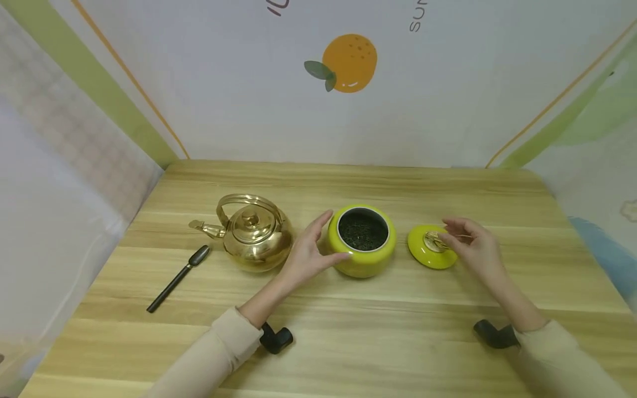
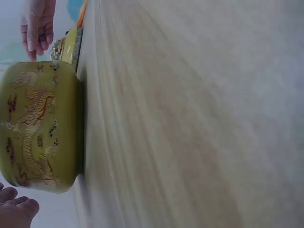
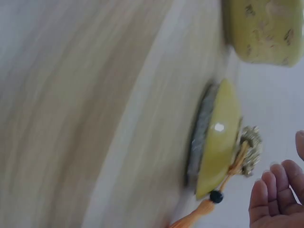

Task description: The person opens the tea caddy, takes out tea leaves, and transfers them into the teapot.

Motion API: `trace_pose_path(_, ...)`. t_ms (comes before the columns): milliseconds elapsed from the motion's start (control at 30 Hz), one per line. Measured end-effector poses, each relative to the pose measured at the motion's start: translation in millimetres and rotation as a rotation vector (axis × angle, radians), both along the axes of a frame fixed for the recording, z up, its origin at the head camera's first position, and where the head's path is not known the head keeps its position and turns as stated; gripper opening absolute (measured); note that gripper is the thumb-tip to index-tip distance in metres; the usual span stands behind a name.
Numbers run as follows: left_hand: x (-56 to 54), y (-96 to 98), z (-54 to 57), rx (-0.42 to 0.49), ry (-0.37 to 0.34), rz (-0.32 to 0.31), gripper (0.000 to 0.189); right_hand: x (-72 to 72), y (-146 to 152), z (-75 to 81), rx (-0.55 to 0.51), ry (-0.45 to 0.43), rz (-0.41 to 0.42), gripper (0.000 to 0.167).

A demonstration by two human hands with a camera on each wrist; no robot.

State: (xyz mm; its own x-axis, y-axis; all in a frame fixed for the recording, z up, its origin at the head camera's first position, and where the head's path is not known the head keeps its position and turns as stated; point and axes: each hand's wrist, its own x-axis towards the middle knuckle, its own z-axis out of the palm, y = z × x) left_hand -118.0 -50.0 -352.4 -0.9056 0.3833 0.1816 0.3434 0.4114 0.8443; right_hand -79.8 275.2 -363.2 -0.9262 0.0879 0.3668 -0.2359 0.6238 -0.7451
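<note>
A yellow jar (image 1: 359, 264) decorated with a dragon stands uncovered, dark tea leaves (image 1: 365, 229) inside it. My left hand (image 1: 311, 253) is beside the jar's left side, thumb and fingers spread; whether they touch it I cannot tell. Right of the jar, its yellow lid (image 1: 427, 255) lies on the table, with a gold ornate knob (image 3: 251, 151) on top and an orange tassel (image 3: 194, 214) hanging off it. My right hand (image 1: 475, 249) hovers by the knob, its fingers slightly bent. In the right wrist view a gap separates these fingers from the knob.
Left of the jar is a gold teapot (image 1: 256, 251) with an arched handle, spout pointing left. A dark scoop (image 1: 174, 284) lies near it on the wooden table (image 1: 378, 342). A white printed backdrop (image 1: 239, 99) rises behind the table.
</note>
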Motion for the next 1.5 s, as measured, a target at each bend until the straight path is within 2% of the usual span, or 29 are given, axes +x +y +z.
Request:
trace_pose_path(300, -4.9, 3.8, -6.7, -0.024, 0.01, -0.017, 0.096, -5.3, 9.1, -7.0, 0.178, -0.097, 0.011, 0.025)
trace_pose_path(533, -7.6, 4.7, -8.2, 0.009, 0.005, -0.045, 0.094, -6.4, 12.0, -9.1, 0.214, -0.141, 0.028, 0.026)
trace_pose_path(800, -8.4, 4.4, -10.6, 0.029, -0.009, -0.041, 0.094, -9.4, 11.9, -11.5, 0.263, -0.129, 0.043, 0.023)
trace_pose_path(1033, -9.0, 4.7, -11.4, 0.046, -0.028, -0.051, 0.094, -10.3, 11.0, -11.9, 0.27, -0.126, 0.035, 0.017)
trace_pose_path(1300, -8.9, 5.1, -11.5, 0.063, -0.024, -0.058, 0.093, -10.9, 9.5, -13.4, 0.285, -0.08, 0.025, 0.013)
trace_pose_path(1500, -7.7, 4.8, -11.0, 0.065, -0.023, -0.057, 0.093, -11.0, 6.9, -10.4, 0.223, -0.09, 0.004, 0.014)
